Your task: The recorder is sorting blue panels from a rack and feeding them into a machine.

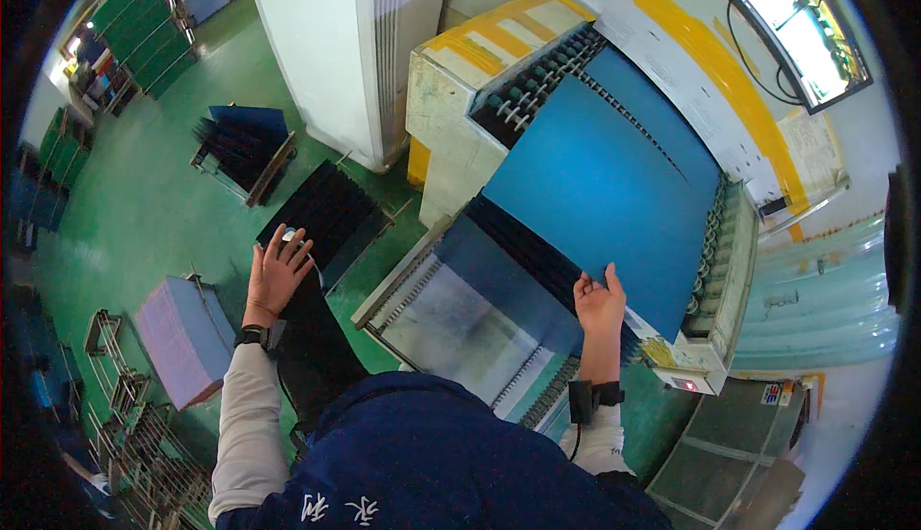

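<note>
A large flat blue panel (604, 185) lies on the roller bed of a machine, with a second blue panel (652, 98) behind it. My right hand (600, 302) is at the near edge of the front panel, palm up, fingers loosely bent and thumb apart; it grips nothing that I can see. Whether it touches the panel, I cannot tell. Out to the left, my left hand (276, 279) is open with its fingers spread, holding nothing. Just beyond it stands a rack of dark panels (331, 209). Several dark panel edges (528, 252) show below the blue panel.
Toothed rails (413, 290) edge a grey tray surface (460, 314) in front of me. A tall white cabinet (336, 50) stands beyond. Left on the green floor are a stack of pinkish boards (182, 338), metal racks (144, 444) and another panel rack (245, 151). A screen (796, 26) hangs at upper right.
</note>
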Demonstrator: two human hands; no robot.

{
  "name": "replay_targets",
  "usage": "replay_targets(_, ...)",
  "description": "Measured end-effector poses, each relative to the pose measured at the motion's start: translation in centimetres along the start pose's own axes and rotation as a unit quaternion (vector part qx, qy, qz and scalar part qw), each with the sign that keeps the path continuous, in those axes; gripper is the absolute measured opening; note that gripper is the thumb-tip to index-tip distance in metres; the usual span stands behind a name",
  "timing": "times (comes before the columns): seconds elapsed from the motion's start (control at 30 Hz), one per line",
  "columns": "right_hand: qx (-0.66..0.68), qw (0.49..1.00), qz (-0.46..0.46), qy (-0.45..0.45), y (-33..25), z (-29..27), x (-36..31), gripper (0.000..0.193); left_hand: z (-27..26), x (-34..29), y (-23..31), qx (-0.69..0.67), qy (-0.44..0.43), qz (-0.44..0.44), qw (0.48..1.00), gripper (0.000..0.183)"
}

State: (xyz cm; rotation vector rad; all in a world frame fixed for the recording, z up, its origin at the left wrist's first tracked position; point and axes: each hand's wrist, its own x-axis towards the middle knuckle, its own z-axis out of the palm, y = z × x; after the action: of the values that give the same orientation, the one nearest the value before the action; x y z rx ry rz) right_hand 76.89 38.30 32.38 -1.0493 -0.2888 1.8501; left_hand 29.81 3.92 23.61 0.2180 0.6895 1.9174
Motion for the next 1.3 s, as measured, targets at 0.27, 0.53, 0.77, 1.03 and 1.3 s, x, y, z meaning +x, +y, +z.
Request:
replay_targets(0.27,-0.05,0.999,-0.007,-0.011,-0.5,-0.2,1.1,0.036,0.2,0.0,-0.1,-0.024,-0.006,0.002,1.0,0.071)
replay_targets(0.53,-0.008,1.0,-0.016,0.019,0.7,0.1,1.0,0.032,0.6,-0.2,0.1,0.036,-0.025,0.01,0.999,0.073)
replay_targets(0.77,-0.008,0.999,-0.033,0.025,-0.1,0.1,2.8,0.033,0.2,-0.8,-0.1,0.018,-0.019,0.011,1.0,0.071)
replay_targets(1.03,0.008,0.999,-0.037,-0.024,-1.1,-1.3,3.8,0.037,0.0,-0.4,-0.6,-0.027,0.023,0.005,0.999,0.066)
replay_targets(1.3,-0.002,1.0,-0.02,-0.005,-1.8,-1.7,4.9,0.039,-0.8,-1.2,-0.7,-0.033,-0.019,0.011,0.999,0.075)
